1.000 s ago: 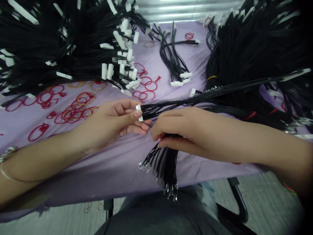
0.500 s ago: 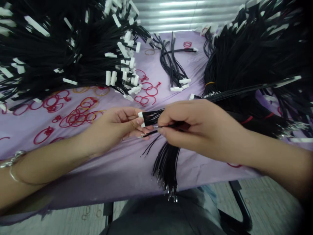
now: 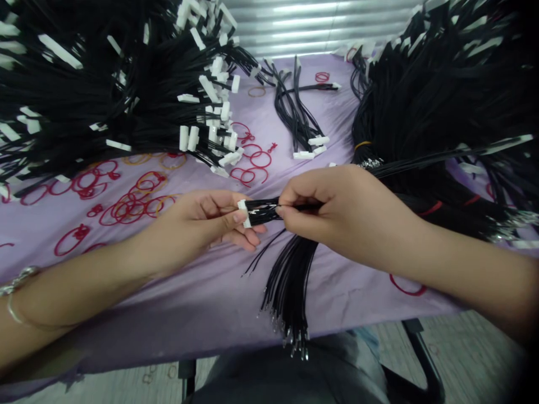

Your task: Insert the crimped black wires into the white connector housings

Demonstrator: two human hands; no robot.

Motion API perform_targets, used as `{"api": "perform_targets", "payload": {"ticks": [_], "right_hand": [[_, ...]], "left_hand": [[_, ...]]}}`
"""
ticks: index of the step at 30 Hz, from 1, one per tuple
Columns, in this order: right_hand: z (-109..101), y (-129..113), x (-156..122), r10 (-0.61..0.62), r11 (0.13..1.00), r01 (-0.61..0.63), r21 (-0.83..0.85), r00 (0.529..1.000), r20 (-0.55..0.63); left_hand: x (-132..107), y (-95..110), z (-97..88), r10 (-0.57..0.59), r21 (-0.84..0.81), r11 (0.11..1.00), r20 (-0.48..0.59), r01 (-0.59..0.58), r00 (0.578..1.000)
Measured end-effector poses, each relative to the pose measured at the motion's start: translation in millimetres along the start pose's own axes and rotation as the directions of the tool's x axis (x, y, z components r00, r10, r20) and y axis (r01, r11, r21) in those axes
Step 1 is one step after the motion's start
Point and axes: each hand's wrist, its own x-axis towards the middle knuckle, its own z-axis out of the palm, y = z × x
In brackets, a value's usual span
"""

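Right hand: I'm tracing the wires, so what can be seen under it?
From under the right hand, a fan of black wires with metal tips spreads over the purple cloth. The wires' course directly beneath the hand is covered.

We note a silver bracelet (image 3: 21, 278), thin with a knobbly stretch, well back from left hand (image 3: 213, 221). Right hand (image 3: 332, 202), forearm (image 3: 463, 261) bare. Below the hands, we see dark grey clothing (image 3: 286, 376), blue-grey patch (image 3: 366, 345) at its right.
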Motion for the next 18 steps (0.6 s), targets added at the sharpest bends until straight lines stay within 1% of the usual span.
{"api": "perform_targets", "payload": {"ticks": [8, 18], "right_hand": [[1.4, -0.6, -0.2, -0.056, 0.998, 0.055, -0.039, 0.998, -0.013], [1.7, -1.5, -0.3, -0.057, 0.997, 0.056, -0.051, 0.998, -0.019]], "left_hand": [[0.2, -0.4, 0.9, 0.002, 0.047, 0.999, 0.013, -0.002, 1.0], [2.9, 0.1, 2.3, -0.009, 0.031, 0.999, -0.005, 0.009, 1.0]]}}
